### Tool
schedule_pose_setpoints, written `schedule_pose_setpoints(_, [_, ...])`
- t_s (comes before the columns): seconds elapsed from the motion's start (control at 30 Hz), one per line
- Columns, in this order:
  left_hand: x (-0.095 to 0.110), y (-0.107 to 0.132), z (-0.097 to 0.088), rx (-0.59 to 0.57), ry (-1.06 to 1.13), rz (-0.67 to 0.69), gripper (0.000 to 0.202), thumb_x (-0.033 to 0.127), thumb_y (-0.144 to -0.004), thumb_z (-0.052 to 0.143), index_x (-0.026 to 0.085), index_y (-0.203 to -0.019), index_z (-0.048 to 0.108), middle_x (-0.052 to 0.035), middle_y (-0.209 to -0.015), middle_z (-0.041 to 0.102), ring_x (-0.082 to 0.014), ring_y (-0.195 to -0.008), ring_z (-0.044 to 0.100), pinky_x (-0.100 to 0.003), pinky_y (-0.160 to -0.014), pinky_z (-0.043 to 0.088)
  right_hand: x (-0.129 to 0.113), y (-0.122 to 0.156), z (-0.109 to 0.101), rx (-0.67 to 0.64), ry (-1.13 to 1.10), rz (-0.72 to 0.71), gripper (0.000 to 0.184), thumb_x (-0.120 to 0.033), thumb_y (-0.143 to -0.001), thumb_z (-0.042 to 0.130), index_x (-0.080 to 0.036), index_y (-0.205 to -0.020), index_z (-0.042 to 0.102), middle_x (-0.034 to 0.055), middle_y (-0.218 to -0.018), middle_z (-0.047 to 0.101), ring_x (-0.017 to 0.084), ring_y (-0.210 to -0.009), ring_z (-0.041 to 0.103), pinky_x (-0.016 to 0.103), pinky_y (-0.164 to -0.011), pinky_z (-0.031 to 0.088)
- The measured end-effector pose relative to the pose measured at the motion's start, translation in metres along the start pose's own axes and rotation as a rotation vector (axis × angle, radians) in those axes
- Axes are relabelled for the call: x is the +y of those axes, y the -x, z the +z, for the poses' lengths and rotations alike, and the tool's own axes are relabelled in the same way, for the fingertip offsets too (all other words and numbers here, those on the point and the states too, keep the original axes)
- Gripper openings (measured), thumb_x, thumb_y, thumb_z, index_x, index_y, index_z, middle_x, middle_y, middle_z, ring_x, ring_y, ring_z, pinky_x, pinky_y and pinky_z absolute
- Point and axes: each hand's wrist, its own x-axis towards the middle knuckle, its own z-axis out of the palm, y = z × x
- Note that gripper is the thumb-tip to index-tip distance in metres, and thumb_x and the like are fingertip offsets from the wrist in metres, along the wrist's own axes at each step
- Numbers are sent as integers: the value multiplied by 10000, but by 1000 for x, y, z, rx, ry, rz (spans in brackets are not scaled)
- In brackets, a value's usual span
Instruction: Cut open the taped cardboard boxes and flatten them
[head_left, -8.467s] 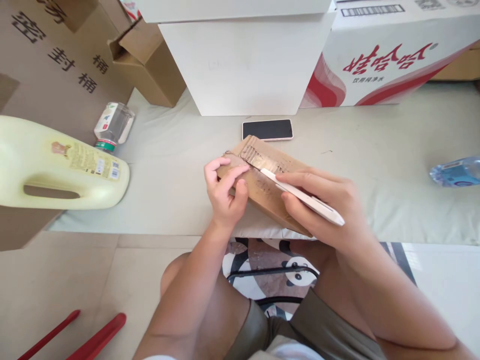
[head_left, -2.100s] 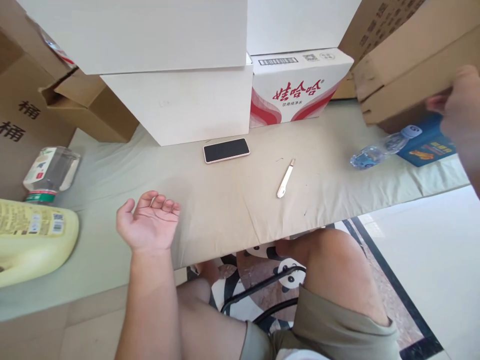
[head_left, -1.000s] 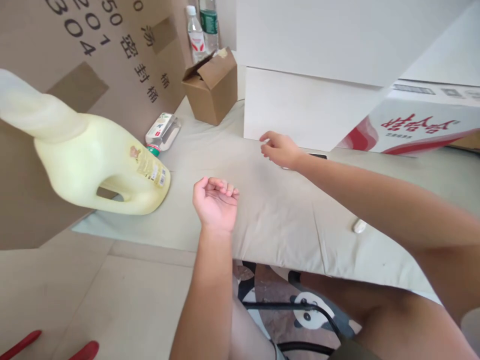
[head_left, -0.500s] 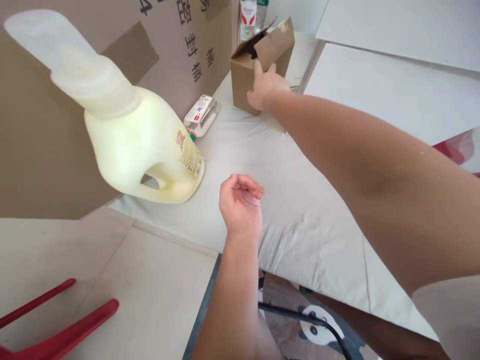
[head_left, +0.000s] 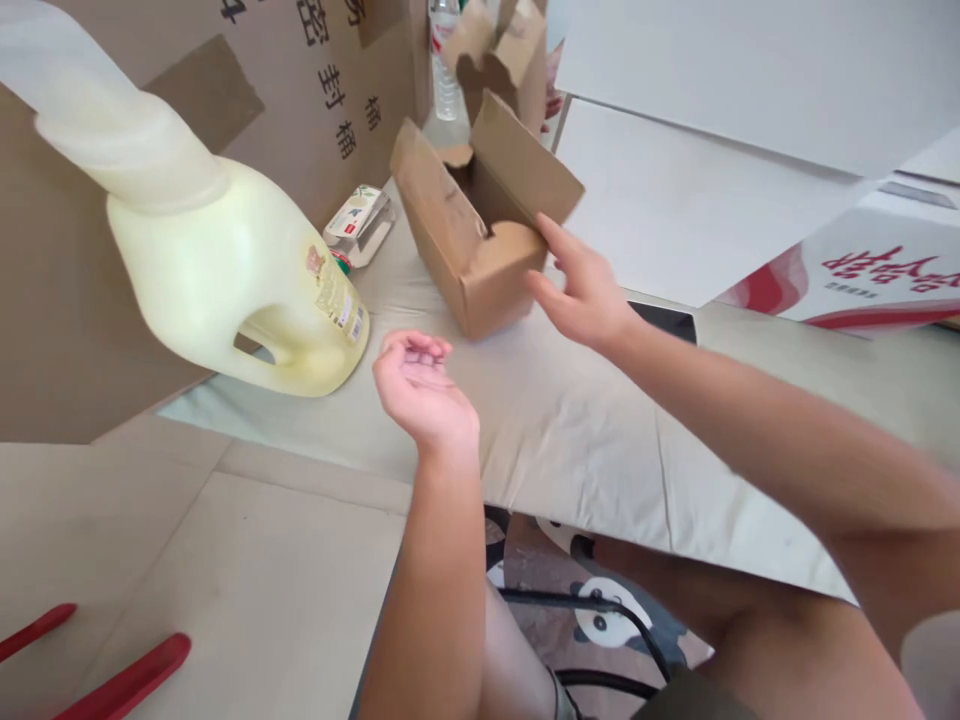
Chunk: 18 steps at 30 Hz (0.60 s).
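A small brown cardboard box (head_left: 499,290) stands on the cloth-covered surface, tilted in view, with its top flaps raised. My right hand (head_left: 581,285) is at the box's right side. Its index finger and thumb are stretched apart and touch the edge near the corner; its other fingers are mostly hidden. My left hand (head_left: 424,385) hovers in front of the box, palm up, fingers loosely bent, with nothing in it. Left of it stands a large pale-yellow jug (head_left: 247,270) with a handle hole. A small white-labelled package (head_left: 360,225) lies between jug and box.
Behind are a second cardboard box (head_left: 517,65), with what look like another person's fingers beside it, and a clear water bottle (head_left: 446,75). A big printed carton (head_left: 300,130) walls the left. White boxes (head_left: 652,190) and a dark flat object (head_left: 671,320) are right; red bars (head_left: 127,685) lower left.
The small box has come nearer with my right hand, and its flaps stand wider. The right hand's fingers have spread. The view has shifted right, and a second box shows behind.
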Motion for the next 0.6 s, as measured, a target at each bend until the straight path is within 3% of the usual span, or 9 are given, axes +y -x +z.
schedule_pose_setpoints(0.1, [-8, 1, -3, -1, -133, 141, 187, 382, -913, 463, 233, -827, 536, -33, -902, 573, -187, -929, 590, -342, -815, 453, -1, 92, -45, 227, -175, 84, 538, -532, -973, 596, -295, -1456, 586, 91, -1479, 637, 324, -1343, 635, 554, -1163, 516])
schedule_pose_setpoints(0.17, [-14, 8, -4, -103, -213, 226, 166, 363, -923, 506, 240, -934, 617, -44, -1024, 629, -210, -1060, 591, -364, -899, 457, -1, 147, -71, 413, -266, 163, 451, -522, -944, 653, -307, -1340, 675, 79, -1325, 712, 296, -1212, 689, 502, -1077, 559])
schedule_pose_setpoints(0.23, [-22, 21, -2, -339, -272, 287, 240, 424, -952, 535, 253, -1042, 677, -56, -1140, 668, -237, -1157, 597, -386, -971, 470, 4, 192, -87, 582, -360, 247, 412, -511, -891, 708, -300, -1245, 726, 68, -1179, 737, 264, -1061, 708, 429, -924, 595])
schedule_pose_setpoints(0.3, [-30, 35, 2, -647, -311, 311, 369, 540, -999, 486, 268, -1109, 710, -71, -1262, 675, -265, -1241, 604, -409, -1014, 493, 12, 224, -92, 689, -454, 336, 394, -509, -849, 732, -303, -1185, 740, 49, -1074, 728, 237, -944, 692, 382, -805, 585])
schedule_pose_setpoints(0.37, [-39, 47, 8, -899, -331, 333, 487, 623, -1022, 410, 274, -1124, 735, -82, -1339, 672, -290, -1293, 611, -440, -1056, 505, 21, 244, -88, 727, -517, 423, 401, -512, -823, 738, -316, -1174, 727, 39, -1092, 714, 236, -944, 675, 382, -800, 576])
schedule_pose_setpoints(0.43, [-46, 53, 14, -1025, -352, 383, 528, 652, -1016, 403, 273, -1124, 754, -87, -1364, 681, -311, -1311, 618, -480, -1110, 491, 26, 253, -82, 706, -537, 475, 437, -517, -819, 736, -329, -1211, 698, 39, -1192, 694, 254, -1032, 663, 407, -867, 578])
schedule_pose_setpoints(0.6, [-54, 52, 21, -1026, -427, 394, 499, 655, -968, 482, 260, -1102, 756, -86, -1382, 688, -357, -1354, 599, -548, -1181, 440, 28, 255, -82, 566, -603, 436, 426, -542, -902, 673, -329, -1267, 619, 47, -1280, 657, 274, -1148, 649, 448, -956, 580])
